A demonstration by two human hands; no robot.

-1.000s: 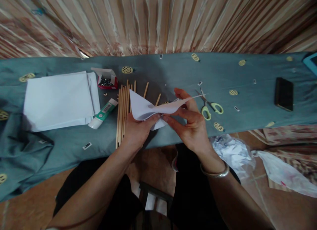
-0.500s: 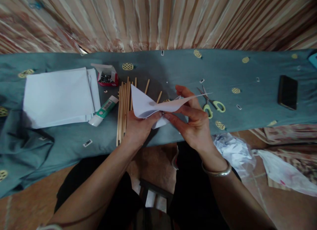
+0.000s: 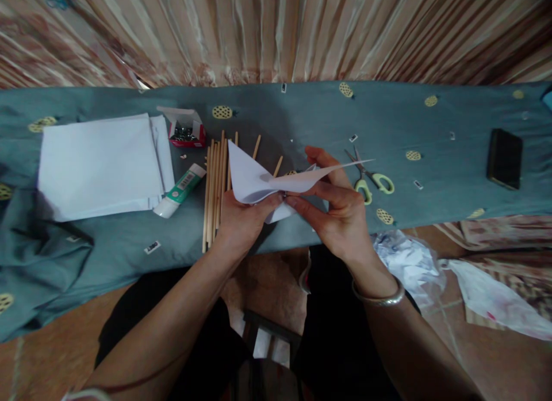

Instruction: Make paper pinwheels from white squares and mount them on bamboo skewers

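Note:
A white sheet of paper [image 3: 251, 175], bent into curved flaps like a pinwheel, is held above the near edge of the cloth. My left hand [image 3: 242, 221] grips its lower left side, thumb at the middle. My right hand [image 3: 338, 216] pinches at the middle from the right, thumb and index finger together, its other fingers bent behind the right flap. Between the two thumbs sits a tiny dark thing, too small to make out. Several wooden sticks [image 3: 211, 188] lie just left of and under the paper. Green-handled scissors [image 3: 370, 178] rest right of my right hand.
A stack of white paper [image 3: 99, 168], a glue stick [image 3: 180, 191] and an open red box [image 3: 187, 130] of small metal pieces lie to the left. A black phone [image 3: 504, 159] is at the far right. Below the edge is a clear bag of crumpled paper [image 3: 407, 263].
Both hands keep nearly the same hold on the paper. The view has shifted slightly, and the paper's right tip reaches a little farther right.

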